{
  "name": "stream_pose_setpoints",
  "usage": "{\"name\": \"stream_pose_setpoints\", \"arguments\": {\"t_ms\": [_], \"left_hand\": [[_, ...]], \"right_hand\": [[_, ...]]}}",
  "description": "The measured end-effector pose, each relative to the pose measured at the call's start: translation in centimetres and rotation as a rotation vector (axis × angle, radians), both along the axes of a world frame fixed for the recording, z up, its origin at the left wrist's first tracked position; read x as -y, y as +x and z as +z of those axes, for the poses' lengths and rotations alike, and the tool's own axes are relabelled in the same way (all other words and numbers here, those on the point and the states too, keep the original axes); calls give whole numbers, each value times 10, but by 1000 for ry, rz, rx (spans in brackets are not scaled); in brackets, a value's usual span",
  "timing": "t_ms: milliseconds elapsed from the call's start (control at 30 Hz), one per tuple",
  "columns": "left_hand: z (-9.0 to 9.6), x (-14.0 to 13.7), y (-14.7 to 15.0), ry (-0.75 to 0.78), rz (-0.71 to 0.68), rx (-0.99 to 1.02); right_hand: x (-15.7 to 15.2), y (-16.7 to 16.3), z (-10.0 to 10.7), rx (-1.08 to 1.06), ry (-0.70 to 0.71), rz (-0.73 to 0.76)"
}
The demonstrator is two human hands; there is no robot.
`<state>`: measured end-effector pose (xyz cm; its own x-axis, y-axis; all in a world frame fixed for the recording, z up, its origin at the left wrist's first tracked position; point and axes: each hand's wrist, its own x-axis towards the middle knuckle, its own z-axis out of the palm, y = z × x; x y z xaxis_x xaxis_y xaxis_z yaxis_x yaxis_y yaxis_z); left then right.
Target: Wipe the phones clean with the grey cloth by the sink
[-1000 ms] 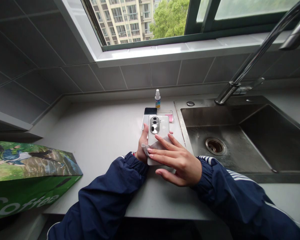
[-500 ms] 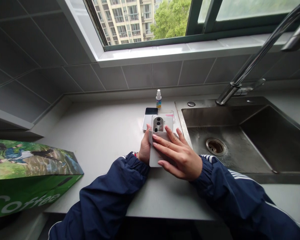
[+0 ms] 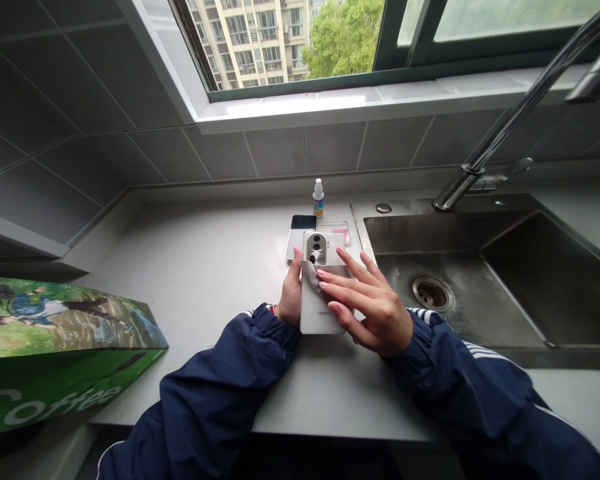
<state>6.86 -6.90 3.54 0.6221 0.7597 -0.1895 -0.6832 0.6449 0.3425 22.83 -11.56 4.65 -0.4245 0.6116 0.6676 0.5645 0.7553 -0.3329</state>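
A white smartphone point(image 3: 313, 323) with a big round camera block faces back side up over the counter. My left hand point(image 3: 291, 291) grips its left edge, thumb along the side. Across the phone's back lies a thin grey cloth point(image 3: 311, 275) with a zigzag edge. My right hand point(image 3: 373, 307) rests on it with fingers stretched out and apart, pressing the cloth to the phone. Just beyond are a flat white-and-black phone-like item point(image 3: 299, 239), a clear case-like piece point(image 3: 341, 233) with pink on it, and a small white spray bottle point(image 3: 319, 199) standing upright.
To the right is a steel sink point(image 3: 425, 233) with a drain point(image 3: 433, 293) and a chrome faucet point(image 3: 505, 113) arching over it. A green coffee bag point(image 3: 70, 373) stands at the left. Behind the white counter point(image 3: 220, 267) are a tiled wall and window.
My right hand has slid a little to the right across the phone. The cloth's left side has shifted and wrinkled, and the logo low on the phone now shows.
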Motion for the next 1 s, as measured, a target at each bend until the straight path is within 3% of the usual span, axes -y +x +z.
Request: {"name": "stream_pose_setpoints", "arguments": {"t_ms": [233,500,733,1000], "left_hand": [[6,7,2,21,-53,8],[3,8,5,21,-1,23],[-2,4,-3,-48,-107,-92],[-6,-3,-7,-99,-55,-216]], "right_hand": [[0,0,-3,121,-61,85],[0,-2,-5,162,-75,69],[3,-4,-4,215,-120,168],[6,-7,-4,177,-136,257]]}}
